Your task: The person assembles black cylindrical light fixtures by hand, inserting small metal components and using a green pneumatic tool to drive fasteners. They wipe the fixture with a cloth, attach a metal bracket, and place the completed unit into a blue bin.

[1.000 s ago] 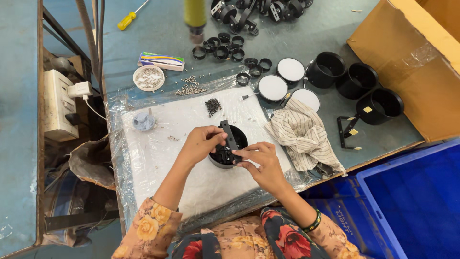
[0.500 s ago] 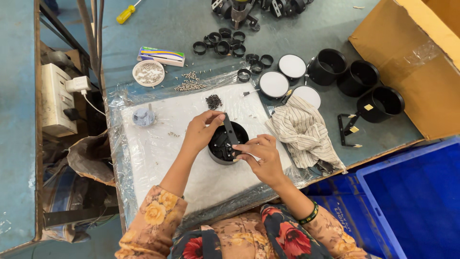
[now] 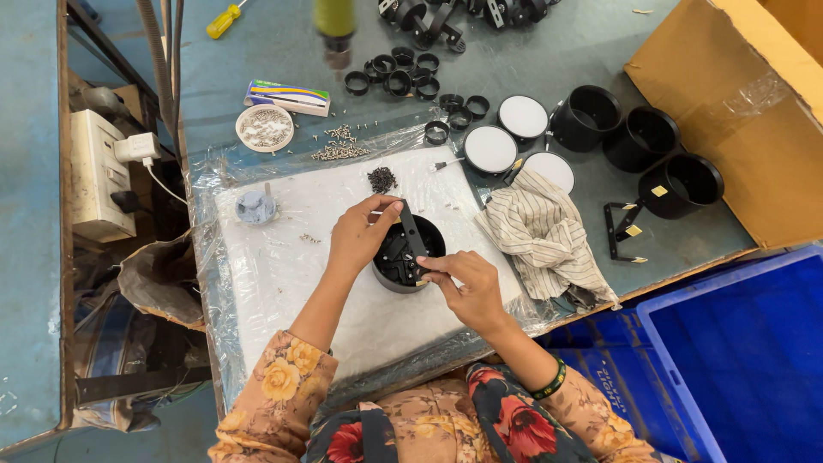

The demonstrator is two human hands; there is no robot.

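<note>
Black housing (image 3: 403, 257), a single round cup-shaped part, is sitting on the white pad (image 3: 283, 274) near the middle of the worktop (image 3: 549, 51), its open mouth facing up toward the camera. Dark fittings are being seen inside it. One flat black bracket strip (image 3: 412, 236) is being held across its rim, the long axis running from about 11 o'clock to 5 o'clock. The left hand (image 3: 360, 233) is being closed around the strip's upper end, thumb and fingers pinching it at the housing's 10 o'clock edge. The right hand (image 3: 465, 281) is being clamped on the strip's lower end at the housing's 4 o'clock edge, fingertips together.

Three more black housings (image 3: 639, 141) are being kept at 2 o'clock, standing open side up beside a cardboard box (image 3: 737, 111). Three white round discs (image 3: 506, 141) are lying at 1 o'clock from the held housing. One striped cloth (image 3: 544, 236) is lying crumpled at 3 o'clock, just beside the pad. About eight black rings (image 3: 403, 73) are being counted at 12 o'clock, though some are overlapping. One small dish of screws (image 3: 264, 129), one loose screw pile (image 3: 340, 146) and one yellow screwdriver (image 3: 225, 21) are lying at 11 o'clock. One blue crate (image 3: 746, 360) is standing at 4 o'clock.
</note>
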